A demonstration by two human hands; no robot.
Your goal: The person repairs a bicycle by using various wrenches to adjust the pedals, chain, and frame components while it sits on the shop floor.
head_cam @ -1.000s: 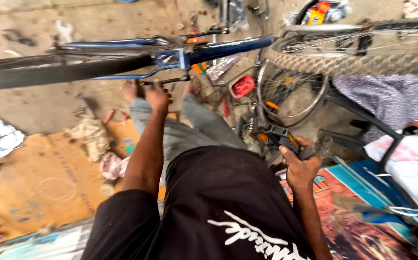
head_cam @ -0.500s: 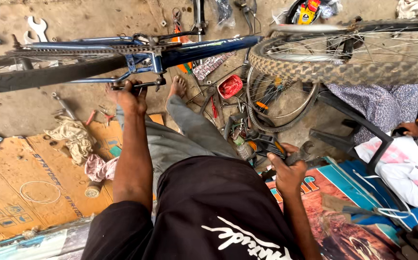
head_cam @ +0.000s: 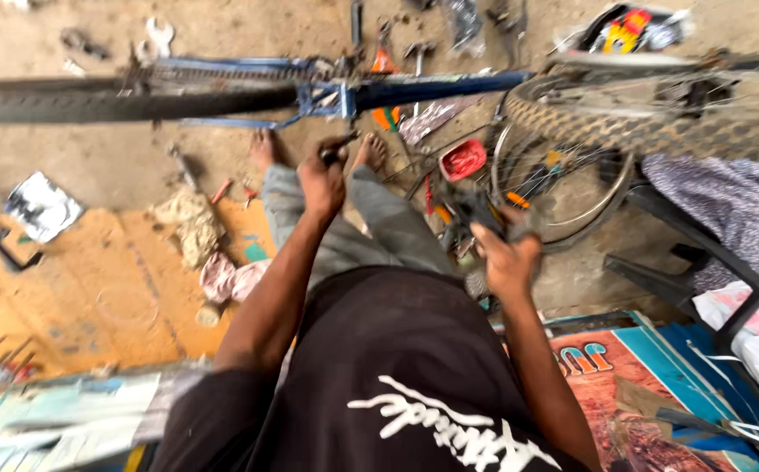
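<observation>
Left hand (head_cam: 322, 179): fingers closed on a dark tool (head_cam: 337, 150), just below the blue bicycle frame (head_cam: 414, 89) at 12 o'clock. Right hand (head_cam: 503, 253): fingers gripping a dark, blurred part (head_cam: 475, 210). Frame apparently unfinished; tools lie scattered on the floor (head_cam: 91, 175).

My left arm reaches straight out ahead of my chest, elbow nearly locked, and my left hand (head_cam: 322, 182) sits just below the blue bicycle frame (head_cam: 432, 87), fingers curled into a closed grip around a small dark tool. My right arm is bent, forearm angled up and outward, with my right hand (head_cam: 506, 253) lower and nearer me than that frame, fingers wrapped around a dark blurred part. My bare feet rest beneath the frame.
</observation>
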